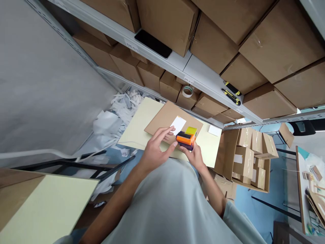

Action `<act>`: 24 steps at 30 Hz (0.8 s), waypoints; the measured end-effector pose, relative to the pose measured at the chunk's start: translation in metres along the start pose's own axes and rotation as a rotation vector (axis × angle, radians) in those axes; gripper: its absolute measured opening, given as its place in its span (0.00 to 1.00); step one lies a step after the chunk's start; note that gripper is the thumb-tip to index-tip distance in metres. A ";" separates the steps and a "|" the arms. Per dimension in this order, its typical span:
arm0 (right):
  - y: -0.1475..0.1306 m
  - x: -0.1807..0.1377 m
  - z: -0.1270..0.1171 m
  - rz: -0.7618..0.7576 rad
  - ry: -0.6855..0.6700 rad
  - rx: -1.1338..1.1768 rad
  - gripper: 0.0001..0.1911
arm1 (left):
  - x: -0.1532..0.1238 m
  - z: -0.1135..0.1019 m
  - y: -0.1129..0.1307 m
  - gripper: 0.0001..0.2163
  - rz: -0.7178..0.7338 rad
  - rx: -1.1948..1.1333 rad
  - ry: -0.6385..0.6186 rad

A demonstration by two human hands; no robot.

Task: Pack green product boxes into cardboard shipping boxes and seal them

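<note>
My right hand [194, 154] grips an orange and black handheld device [186, 139] from below, just above a flat brown cardboard sheet [162, 118]. My left hand [155, 147] reaches in beside the device, thumb and forefinger pinching the corner of a white label [178, 124] that lies over the cardboard. A yellow patch [191, 130] shows just behind the device. The cardboard rests on a pale yellow tabletop [137, 128].
Metal shelves [182, 64] above hold many brown boxes, a black phone [153, 43], a tape roll [188, 91] and two yellow-black utility knives [231, 92]. White paper scraps [119, 112] pile at the left. An open carton [251, 157] of small boxes stands at the right.
</note>
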State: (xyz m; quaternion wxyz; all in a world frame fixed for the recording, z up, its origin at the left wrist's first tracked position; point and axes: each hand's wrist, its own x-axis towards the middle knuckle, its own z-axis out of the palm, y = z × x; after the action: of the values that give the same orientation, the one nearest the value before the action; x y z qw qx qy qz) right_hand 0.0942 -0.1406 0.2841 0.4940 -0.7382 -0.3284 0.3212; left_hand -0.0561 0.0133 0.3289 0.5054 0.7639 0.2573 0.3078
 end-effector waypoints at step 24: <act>0.003 -0.030 -0.018 -0.259 -0.165 -0.552 0.10 | -0.004 -0.021 -0.020 0.10 0.306 0.036 -0.230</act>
State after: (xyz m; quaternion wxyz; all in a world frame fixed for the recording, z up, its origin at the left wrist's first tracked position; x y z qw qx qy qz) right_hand 0.0923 -0.1749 0.2913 0.2833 -0.7679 -0.5334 0.2133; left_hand -0.0760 0.0307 0.3157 0.4652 0.8332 0.0839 0.2870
